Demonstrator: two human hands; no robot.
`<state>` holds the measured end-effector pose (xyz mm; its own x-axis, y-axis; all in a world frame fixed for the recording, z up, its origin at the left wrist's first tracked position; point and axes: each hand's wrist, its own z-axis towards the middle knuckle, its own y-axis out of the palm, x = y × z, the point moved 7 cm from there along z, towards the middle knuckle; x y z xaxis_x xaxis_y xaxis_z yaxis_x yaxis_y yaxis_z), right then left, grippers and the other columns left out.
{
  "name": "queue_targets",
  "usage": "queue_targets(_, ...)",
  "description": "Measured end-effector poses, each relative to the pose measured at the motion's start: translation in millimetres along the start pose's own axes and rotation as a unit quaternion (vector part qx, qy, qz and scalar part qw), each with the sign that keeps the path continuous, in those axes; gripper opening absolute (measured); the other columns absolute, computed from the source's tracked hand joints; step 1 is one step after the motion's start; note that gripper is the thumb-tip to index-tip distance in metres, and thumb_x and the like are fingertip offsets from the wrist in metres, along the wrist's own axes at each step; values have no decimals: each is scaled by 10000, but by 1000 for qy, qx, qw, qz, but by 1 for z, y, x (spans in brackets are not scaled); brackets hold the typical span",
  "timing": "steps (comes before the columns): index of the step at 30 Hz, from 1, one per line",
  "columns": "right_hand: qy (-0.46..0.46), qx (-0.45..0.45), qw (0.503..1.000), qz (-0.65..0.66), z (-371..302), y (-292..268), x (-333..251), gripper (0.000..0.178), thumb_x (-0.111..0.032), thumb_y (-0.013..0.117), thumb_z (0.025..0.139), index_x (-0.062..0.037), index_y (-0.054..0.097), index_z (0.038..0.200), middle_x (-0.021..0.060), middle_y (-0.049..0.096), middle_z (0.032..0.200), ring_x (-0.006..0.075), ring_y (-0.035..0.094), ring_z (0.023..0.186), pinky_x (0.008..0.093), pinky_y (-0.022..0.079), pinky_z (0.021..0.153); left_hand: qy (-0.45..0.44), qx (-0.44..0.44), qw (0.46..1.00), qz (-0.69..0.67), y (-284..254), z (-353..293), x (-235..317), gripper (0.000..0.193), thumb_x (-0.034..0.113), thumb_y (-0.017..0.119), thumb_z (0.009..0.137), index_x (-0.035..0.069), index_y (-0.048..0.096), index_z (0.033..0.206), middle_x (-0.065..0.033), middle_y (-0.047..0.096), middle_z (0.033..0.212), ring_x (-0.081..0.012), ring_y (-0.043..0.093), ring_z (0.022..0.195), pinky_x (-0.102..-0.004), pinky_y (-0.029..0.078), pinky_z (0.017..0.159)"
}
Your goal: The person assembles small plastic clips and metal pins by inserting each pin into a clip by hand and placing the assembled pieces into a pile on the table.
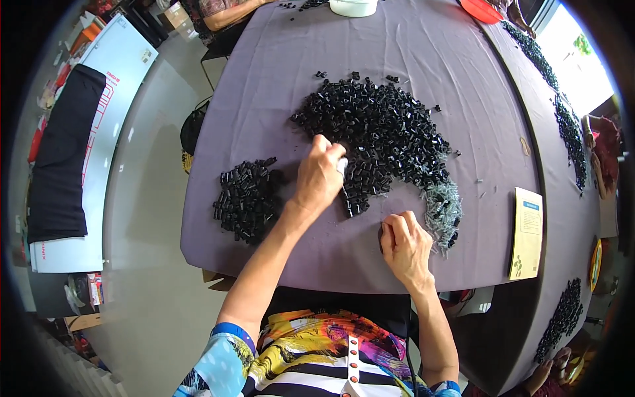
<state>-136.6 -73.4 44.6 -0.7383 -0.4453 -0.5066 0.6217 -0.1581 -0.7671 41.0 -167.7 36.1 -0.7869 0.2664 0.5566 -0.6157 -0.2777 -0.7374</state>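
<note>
A large heap of small black plastic parts [383, 119] covers the middle of the table. At its lower left edge is my left hand [320, 173], its fingers curled together. Something white wraps or sits at one finger of that hand; whatever lies in its grip is hidden. My right hand [407, 246] is closed in a pinch just above the cloth, below the heap. What it pinches is too hidden to name. Beside it lies a small pile of clear, thin plastic pieces [443, 210]. A smaller pile of black parts [246, 202] is to the left of my left forearm.
A grey cloth [264, 79] covers the table. A yellow booklet [527, 233] lies near the right edge. At the far side stand a white bowl [353, 7] and a red basin [482, 10]. Other people sit around the tables. A long white chest [122, 73] stands left.
</note>
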Motion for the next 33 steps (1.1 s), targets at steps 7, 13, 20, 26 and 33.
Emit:
queue_targets(7, -7, 25, 999, 30, -4, -4, 3, 92, -23, 598, 807, -27, 527, 865, 118, 580, 848, 294, 595, 737, 364, 481, 628, 94, 4, 995, -26, -11, -37, 41, 196, -74, 581, 793, 4, 645, 960, -139, 591, 982, -328, 638, 837, -387, 532, 710)
queue_targets(13, -4, 45, 998, 43, -2, -6, 3, 111, 31, 596, 780, -10, 527, 858, 145, 591, 822, 314, 602, 711, 364, 486, 623, -44, 61, 992, -99, -39, -39, -3, 165, -41, 597, 801, 14, 639, 951, -154, 643, 916, -324, 648, 820, -371, 525, 698)
queue_targets(20, 19, 51, 997, 57, -3, -5, 7, 110, 24, 605, 783, -14, 556, 874, 134, 599, 827, 305, 612, 721, 361, 493, 636, -139, -8, 987, -77, -30, -16, -37, 140, -23, 638, 814, -14, 664, 951, -76, 678, 754, -122, 625, 661, -262, 502, 622)
queue_targets(26, 24, 46, 997, 49, -1, -7, 5, 106, 5, 608, 793, -23, 587, 893, 125, 606, 839, 298, 618, 723, 356, 498, 639, -15, 41, 999, -26, -23, 24, -29, 173, -5, 660, 800, 37, 689, 966, -80, 649, 815, -159, 625, 694, -290, 510, 648)
queue_targets(33, 21, 44, 998, 47, 0, -4, 8, 100, -12, 607, 801, -35, 587, 897, 105, 603, 835, 282, 616, 715, 350, 496, 618, 3, -40, 997, -64, 9, 45, -30, 141, 51, 697, 778, 67, 705, 918, -78, 603, 891, -181, 601, 782, -300, 501, 701)
